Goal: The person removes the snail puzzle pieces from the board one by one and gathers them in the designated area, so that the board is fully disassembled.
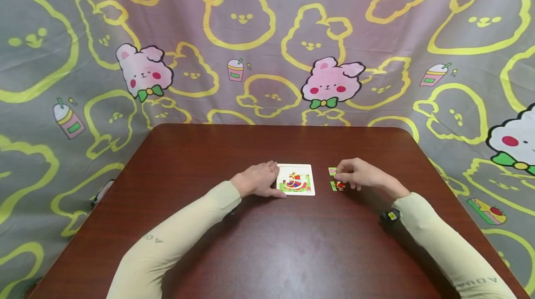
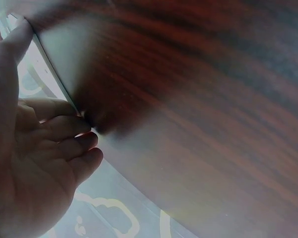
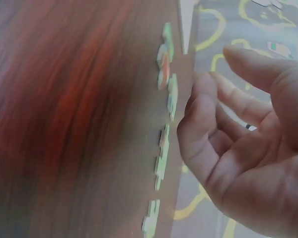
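A white-framed jigsaw puzzle tray (image 1: pixel 312 180) lies on the table, partly filled at its lower side with a colourful picture. My left hand (image 1: pixel 260 179) rests against the tray's left edge, its fingers at the far side and its thumb by the near corner. In the left wrist view, the left hand (image 2: pixel 42 158) touches the tray's edge (image 2: pixel 52 74) with its fingers fairly straight. My right hand (image 1: pixel 360 173) hovers over loose puzzle pieces (image 1: pixel 333 186) right of the tray. In the right wrist view, the right hand (image 3: pixel 238 139) has loosely bent fingers, with thumb and index tip apart and nothing visible between them.
Several puzzle pieces (image 3: pixel 162 156) lie in a rough line beside the right hand. The brown table (image 1: pixel 267 243) carries the tray and pieces. Behind it hangs a curtain (image 1: pixel 267 57) with cartoon prints. A small dark device (image 1: pixel 390 216) sits at the right wrist.
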The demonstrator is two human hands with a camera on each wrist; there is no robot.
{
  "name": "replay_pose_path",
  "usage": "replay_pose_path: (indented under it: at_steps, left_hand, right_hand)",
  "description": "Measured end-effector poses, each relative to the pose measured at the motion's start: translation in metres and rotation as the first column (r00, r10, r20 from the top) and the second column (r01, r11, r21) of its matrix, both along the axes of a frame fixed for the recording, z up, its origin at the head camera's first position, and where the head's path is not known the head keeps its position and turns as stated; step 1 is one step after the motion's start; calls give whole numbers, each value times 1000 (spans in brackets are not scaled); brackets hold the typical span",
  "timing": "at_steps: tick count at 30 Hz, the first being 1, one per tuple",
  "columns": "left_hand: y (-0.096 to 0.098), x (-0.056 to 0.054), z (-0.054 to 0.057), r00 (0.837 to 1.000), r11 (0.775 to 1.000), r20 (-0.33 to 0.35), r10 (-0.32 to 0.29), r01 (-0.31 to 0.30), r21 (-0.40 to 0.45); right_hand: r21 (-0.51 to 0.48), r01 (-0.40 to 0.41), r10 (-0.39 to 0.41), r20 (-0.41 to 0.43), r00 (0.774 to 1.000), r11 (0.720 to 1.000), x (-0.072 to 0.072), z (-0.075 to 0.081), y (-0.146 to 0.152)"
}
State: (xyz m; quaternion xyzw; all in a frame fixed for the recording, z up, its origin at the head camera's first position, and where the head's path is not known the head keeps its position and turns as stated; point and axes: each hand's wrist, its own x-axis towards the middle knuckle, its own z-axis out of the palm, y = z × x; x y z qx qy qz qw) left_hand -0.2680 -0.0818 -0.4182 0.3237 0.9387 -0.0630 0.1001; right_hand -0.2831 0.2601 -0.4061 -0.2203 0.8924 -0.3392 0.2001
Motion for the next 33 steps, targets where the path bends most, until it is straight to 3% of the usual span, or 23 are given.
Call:
replay_pose_path:
  at_steps: [9, 26, 33]
  left_hand:
    - [0, -1, 0, 1000, 1000, 7, 15, -15, -18]
    - [1, -1, 0, 1000, 1000, 6, 8, -8, -12]
    - [2, -2, 0, 1000, 1000, 12, 20, -19, -14]
  right_hand:
    - [-208, 67, -38, 140, 989, 976, -10, -7, -6]
    - [-222, 88, -46, 187, 981, 971, -18, -18, -56]
    - [-180, 40, -10, 162, 987, 983, -24, -21, -73]
